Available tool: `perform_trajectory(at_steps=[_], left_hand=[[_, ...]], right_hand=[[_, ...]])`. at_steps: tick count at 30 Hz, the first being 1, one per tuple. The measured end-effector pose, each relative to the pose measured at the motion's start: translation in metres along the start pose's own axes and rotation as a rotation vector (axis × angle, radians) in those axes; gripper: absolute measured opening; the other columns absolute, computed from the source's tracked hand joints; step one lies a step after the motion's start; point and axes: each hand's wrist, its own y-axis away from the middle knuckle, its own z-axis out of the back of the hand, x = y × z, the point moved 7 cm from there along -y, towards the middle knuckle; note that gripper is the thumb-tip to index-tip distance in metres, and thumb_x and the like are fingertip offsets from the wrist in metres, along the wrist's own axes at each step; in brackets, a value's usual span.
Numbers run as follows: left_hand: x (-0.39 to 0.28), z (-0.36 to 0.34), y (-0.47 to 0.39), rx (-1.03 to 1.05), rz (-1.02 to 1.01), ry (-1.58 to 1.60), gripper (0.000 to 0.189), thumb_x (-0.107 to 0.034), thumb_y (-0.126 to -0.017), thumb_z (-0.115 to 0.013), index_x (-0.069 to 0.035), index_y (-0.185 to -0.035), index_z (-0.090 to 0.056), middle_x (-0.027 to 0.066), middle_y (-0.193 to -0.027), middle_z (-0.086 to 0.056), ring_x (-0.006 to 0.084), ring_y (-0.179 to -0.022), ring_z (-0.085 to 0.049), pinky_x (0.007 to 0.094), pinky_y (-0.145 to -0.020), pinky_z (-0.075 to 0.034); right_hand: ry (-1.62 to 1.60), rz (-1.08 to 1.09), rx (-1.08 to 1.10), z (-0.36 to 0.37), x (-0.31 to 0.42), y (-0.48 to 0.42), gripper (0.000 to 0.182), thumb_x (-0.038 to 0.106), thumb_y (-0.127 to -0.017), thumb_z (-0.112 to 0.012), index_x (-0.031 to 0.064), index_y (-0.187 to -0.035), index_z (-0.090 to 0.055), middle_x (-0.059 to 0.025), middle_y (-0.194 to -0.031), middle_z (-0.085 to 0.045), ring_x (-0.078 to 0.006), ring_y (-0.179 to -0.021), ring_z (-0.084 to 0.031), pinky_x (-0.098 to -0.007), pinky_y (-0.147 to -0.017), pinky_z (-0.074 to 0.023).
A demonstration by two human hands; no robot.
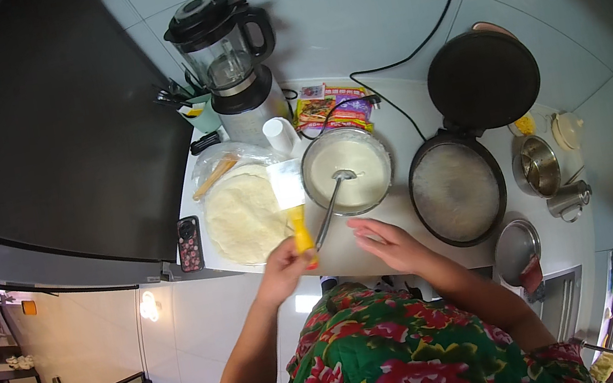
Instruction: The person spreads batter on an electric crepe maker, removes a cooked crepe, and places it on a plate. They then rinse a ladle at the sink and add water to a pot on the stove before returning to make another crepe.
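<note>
My left hand (pixel 286 266) grips the yellow handle of a wide flat scraper (pixel 287 185), its blade pointing away from me. Beneath the scraper lies a stack of thin pale flatbreads (pixel 243 218). My right hand (pixel 386 242) is held above the counter's front edge with nothing in it, its fingers apart. Just beyond it stands a bowl of creamy white batter (pixel 360 166). A metal ladle (pixel 331 208) rests in that bowl, its handle leaning towards me. To the right, an electric griddle (pixel 457 189) stands with its lid raised, a thin whitish layer of batter covering its plate.
A blender (pixel 225 64) stands at the back left, near a white cup (pixel 280 134) and colourful food packets (pixel 335 109). A phone (pixel 189 244) lies at the left edge. Steel pots (pixel 536 166) sit at the right. The griddle's black cord (pixel 399 107) crosses the counter's back.
</note>
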Motion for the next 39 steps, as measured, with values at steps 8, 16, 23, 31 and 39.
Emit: perform_trajectory(at_steps=[8,16,23,31,39], left_hand=[[-0.002,0.028,-0.068,0.120,0.040,-0.106,0.022,-0.019,-0.100,-0.065,-0.003,-0.114,-0.068,-0.0027,-0.093,-0.064,0.0062,-0.083,-0.056,0.0254,-0.074,-0.048],[0.026,0.180,-0.196,-0.141,-0.052,-1.314,0.030,-0.014,-0.090,-0.059,-0.011,-0.119,-0.064,0.0143,-0.130,-0.057,0.0365,-0.106,-0.064,0.0480,-0.089,-0.053],[0.025,0.213,-0.224,-0.087,-0.097,-1.180,0.017,-0.023,-0.090,-0.066,-0.010,-0.100,-0.067,0.0137,-0.102,-0.069,0.0343,-0.097,-0.066,0.0443,-0.082,-0.052],[0.040,0.238,-0.232,-0.241,-0.058,-1.075,0.025,-0.022,-0.089,-0.066,-0.009,-0.111,-0.067,0.0143,-0.110,-0.069,0.0342,-0.102,-0.065,0.0429,-0.087,-0.052],[0.028,0.182,-0.236,-0.055,-0.280,-1.218,0.027,-0.018,-0.087,-0.067,-0.012,-0.113,-0.067,0.0131,-0.120,-0.063,0.0348,-0.104,-0.063,0.0431,-0.091,-0.051]], right_hand=[[-0.370,-0.207,-0.139,-0.014,-0.002,-0.058,0.047,0.039,-0.110,-0.038,-0.0014,-0.118,-0.061,-0.0142,-0.119,-0.068,-0.0206,-0.105,-0.065,-0.0352,-0.095,-0.0504],[-0.364,-0.268,-0.522,0.045,-0.008,0.001,0.040,0.038,-0.109,-0.041,0.0020,-0.108,-0.060,-0.0138,-0.110,-0.068,-0.0181,-0.088,-0.063,-0.0327,-0.084,-0.0518],[-0.313,-0.336,-0.708,0.049,-0.009,0.040,0.039,0.041,-0.107,-0.043,0.0051,-0.102,-0.059,-0.0121,-0.106,-0.067,-0.0175,-0.085,-0.062,-0.0320,-0.079,-0.0500],[-0.330,-0.340,-0.765,0.047,-0.020,0.050,0.041,0.042,-0.107,-0.044,0.0043,-0.101,-0.059,-0.0117,-0.106,-0.068,-0.0173,-0.085,-0.062,-0.0315,-0.077,-0.0507],[-0.317,-0.317,-0.809,0.058,-0.014,0.058,0.040,0.040,-0.107,-0.045,0.0044,-0.101,-0.060,-0.0123,-0.104,-0.068,-0.0175,-0.083,-0.062,-0.0328,-0.081,-0.0502]])
